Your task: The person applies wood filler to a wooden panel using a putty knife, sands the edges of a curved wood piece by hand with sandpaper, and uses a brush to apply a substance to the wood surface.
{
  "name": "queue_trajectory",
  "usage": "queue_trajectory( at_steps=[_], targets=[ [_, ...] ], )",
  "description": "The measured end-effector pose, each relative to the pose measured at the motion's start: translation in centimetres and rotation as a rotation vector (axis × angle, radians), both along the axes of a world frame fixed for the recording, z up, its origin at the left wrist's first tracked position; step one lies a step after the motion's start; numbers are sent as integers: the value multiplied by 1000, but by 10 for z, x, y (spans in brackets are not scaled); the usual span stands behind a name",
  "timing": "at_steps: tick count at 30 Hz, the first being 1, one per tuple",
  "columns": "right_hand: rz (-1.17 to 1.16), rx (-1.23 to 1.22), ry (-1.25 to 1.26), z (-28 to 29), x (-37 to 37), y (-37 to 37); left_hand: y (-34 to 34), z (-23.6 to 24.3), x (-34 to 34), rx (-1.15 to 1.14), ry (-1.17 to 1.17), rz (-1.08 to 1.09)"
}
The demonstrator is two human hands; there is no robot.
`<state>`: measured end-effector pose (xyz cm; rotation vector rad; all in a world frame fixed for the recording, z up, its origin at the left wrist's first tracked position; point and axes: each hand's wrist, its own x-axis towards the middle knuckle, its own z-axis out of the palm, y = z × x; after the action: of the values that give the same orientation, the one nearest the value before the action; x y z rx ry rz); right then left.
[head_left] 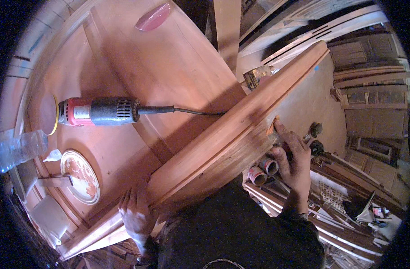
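A long moulded wooden board (205, 152) runs slantwise in front of me, from lower left to upper right. It has a grooved edge and a few small dark marks. My left hand (137, 210) grips its lower left end, fingers over the edge. My right hand (294, 157) is at the board's right face, index finger stretched toward an orange smear (272, 126). The other fingers are curled round a small object, mostly hidden, that I cannot make out.
A red and black corded power sander (99, 111) lies on the wooden panel. Left of the board are a round lid with filler (85, 184) and a flat blade, a clear plastic bottle (23, 148), a white container (49, 219) and a pink disc (153, 17). Timber is stacked at right.
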<state>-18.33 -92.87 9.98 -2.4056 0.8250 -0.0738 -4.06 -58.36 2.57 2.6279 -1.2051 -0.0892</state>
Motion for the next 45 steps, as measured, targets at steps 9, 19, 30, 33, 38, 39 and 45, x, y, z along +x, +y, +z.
queue_trajectory(
  at_steps=[9, 19, 30, 33, 38, 39, 45],
  targets=[
    [107, -11, 81, -8, 23, 11, -5, 1, 3, 92, 70, -4],
    [125, -107, 241, 17, 29, 7, -8, 4, 2, 135, 133, 15],
    [738, -415, 509, 47, 64, -40, -19, 14, 8, 131, 104, -24],
    [789, -428, 539, 51, 74, -46, -21, 14, 9, 130, 193, 5],
    [731, -350, 522, 45, 70, -72, -22, 18, 9, 120, 165, 1],
    [679, -277, 534, 49, 74, -71, -22, 18, 8, 90, 166, 3],
    [310, 25, 274, 14, 41, -28, -10, 3, 6, 60, 68, -46]
  ],
)
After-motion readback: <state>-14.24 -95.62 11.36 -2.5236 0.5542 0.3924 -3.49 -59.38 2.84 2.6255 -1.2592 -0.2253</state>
